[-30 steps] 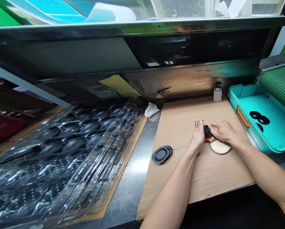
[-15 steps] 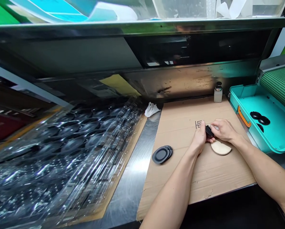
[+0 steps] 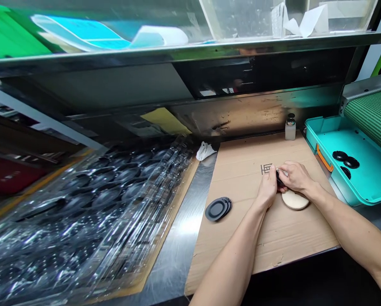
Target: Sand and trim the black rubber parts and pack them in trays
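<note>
A small black round part (image 3: 279, 180) is pinched in my left hand (image 3: 267, 187), tilted up on edge over the cardboard. My right hand (image 3: 294, 176) is closed against it, with a thin pale thing at its fingertips that is too small to name. Just below my hands a cream-coloured round pad (image 3: 295, 200) lies flat, its upper edge partly behind my right hand. To the left, a few dark grey oval discs (image 3: 216, 209) lie overlapped on the cardboard sheet (image 3: 235, 178).
Clear plastic trays of black round parts (image 3: 104, 193) cover the left side. A crumpled white cloth (image 3: 205, 151) and a small bottle with a dark cap (image 3: 290, 127) stand at the back. On the right is a teal bin (image 3: 369, 182) holding black discs (image 3: 351, 162), beside a green conveyor belt (image 3: 375, 106).
The camera view has tilted slightly upward. My hands stay together on the black part, with the right fingers shifted a little closer over it.
</note>
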The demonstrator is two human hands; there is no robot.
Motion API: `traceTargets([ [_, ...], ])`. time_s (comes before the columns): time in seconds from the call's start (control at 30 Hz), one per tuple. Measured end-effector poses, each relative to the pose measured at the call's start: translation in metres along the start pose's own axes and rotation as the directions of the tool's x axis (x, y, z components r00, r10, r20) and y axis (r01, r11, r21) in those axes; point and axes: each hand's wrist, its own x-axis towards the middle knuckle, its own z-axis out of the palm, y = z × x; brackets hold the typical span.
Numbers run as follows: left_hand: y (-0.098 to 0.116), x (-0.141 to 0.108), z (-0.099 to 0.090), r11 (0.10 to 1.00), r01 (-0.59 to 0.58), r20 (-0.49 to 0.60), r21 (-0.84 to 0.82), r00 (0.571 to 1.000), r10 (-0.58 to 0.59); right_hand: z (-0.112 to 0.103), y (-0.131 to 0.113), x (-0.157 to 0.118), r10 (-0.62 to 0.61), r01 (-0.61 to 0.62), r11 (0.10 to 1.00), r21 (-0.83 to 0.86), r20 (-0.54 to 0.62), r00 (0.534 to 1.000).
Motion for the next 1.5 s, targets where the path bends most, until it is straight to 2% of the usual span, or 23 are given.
traceTargets([
  [0.13, 0.0, 0.0, 0.0, 1.0, -0.009, 0.014, 0.016, 1.0, 0.008, -0.001, 0.0, 0.001, 0.004, -0.004, 1.0, 0.03, -0.021, 1.0],
  [0.23, 0.0, 0.0, -0.003, 0.997, 0.061, 0.02, -0.048, 0.998, -0.06, -0.005, 0.004, -0.004, 0.021, -0.023, 0.999, 0.042, 0.051, 0.998],
  [0.3, 0.004, 0.002, -0.007, 0.979, 0.133, 0.025, -0.152, 0.991, -0.13, -0.007, 0.008, -0.007, 0.04, -0.043, 0.998, 0.044, 0.074, 0.996],
  [0.37, 0.01, 0.006, -0.014, 0.928, 0.229, 0.055, -0.292, 0.973, -0.223, -0.007, 0.013, -0.008, 0.079, -0.08, 0.996, 0.027, 0.051, 0.996],
  [0.47, 0.02, 0.011, -0.026, 0.788, 0.373, 0.124, -0.489, 0.924, -0.36, -0.003, 0.021, -0.007, 0.133, -0.133, 0.991, 0.0, 0.011, 0.991],
  [0.53, 0.025, 0.013, -0.033, 0.701, 0.415, 0.154, -0.58, 0.901, -0.406, -0.001, 0.024, -0.005, 0.156, -0.156, 0.988, -0.004, 0.022, 0.988],
  [0.63, 0.028, 0.013, -0.036, 0.642, 0.423, 0.165, -0.639, 0.891, -0.424, 0.0, 0.027, -0.004, 0.186, -0.186, 0.983, -0.009, 0.045, 0.982],
  [0.8, 0.029, 0.01, -0.033, 0.648, 0.421, 0.166, -0.635, 0.893, -0.418, 0.001, 0.029, -0.005, 0.18, -0.18, 0.984, -0.014, 0.049, 0.982],
  [0.9, 0.029, 0.009, -0.032, 0.652, 0.428, 0.18, -0.626, 0.893, -0.413, -0.003, 0.025, -0.006, 0.118, -0.119, 0.993, -0.02, -0.027, 0.993],
  [0.97, 0.029, 0.008, -0.032, 0.674, 0.397, 0.16, -0.623, 0.908, -0.387, -0.012, 0.018, -0.01, 0.088, -0.092, 0.995, -0.03, -0.103, 0.991],
  [1.0, 0.028, 0.008, -0.032, 0.69, 0.367, 0.136, -0.624, 0.921, -0.366, -0.017, 0.014, -0.012, 0.075, -0.076, 0.997, -0.015, -0.093, 0.993],
  [1.03, 0.028, 0.009, -0.032, 0.704, 0.329, 0.106, -0.629, 0.934, -0.342, -0.023, 0.009, -0.016, 0.06, -0.059, 0.998, 0.013, -0.038, 0.998],
  [1.1, 0.027, 0.01, -0.032, 0.718, 0.255, 0.041, -0.647, 0.953, -0.302, -0.032, -0.001, -0.023, 0.02, -0.034, 0.997, 0.07, 0.19, 0.982],
  [1.17, 0.025, 0.012, -0.034, 0.718, 0.203, -0.003, -0.666, 0.962, -0.275, -0.036, -0.008, -0.028, -0.018, -0.015, 0.997, 0.074, 0.421, 0.907],
  [1.2, 0.024, 0.013, -0.034, 0.719, 0.188, -0.014, -0.669, 0.964, -0.264, -0.037, -0.01, -0.029, -0.03, 0.002, 0.998, 0.058, 0.477, 0.878],
  [1.23, 0.023, 0.014, -0.035, 0.724, 0.177, -0.02, -0.667, 0.967, -0.255, -0.036, -0.011, -0.029, -0.037, 0.02, 0.999, 0.04, 0.484, 0.874],
  [1.3, 0.021, 0.015, -0.035, 0.748, 0.165, -0.026, -0.643, 0.971, -0.237, -0.033, -0.009, -0.026, -0.05, 0.039, 0.999, 0.034, 0.393, 0.918],
  [1.4, 0.017, 0.014, -0.032, 0.806, 0.157, -0.027, -0.571, 0.977, -0.21, -0.029, 0.002, -0.016, 0.014, -0.029, 0.99, 0.136, 0.112, 0.994],
  [1.5, 0.013, 0.013, -0.027, 0.844, 0.159, 0.0, -0.512, 0.983, -0.185, -0.023, 0.009, -0.01, 0.049, -0.009, 0.947, 0.32, -0.116, 0.992],
])
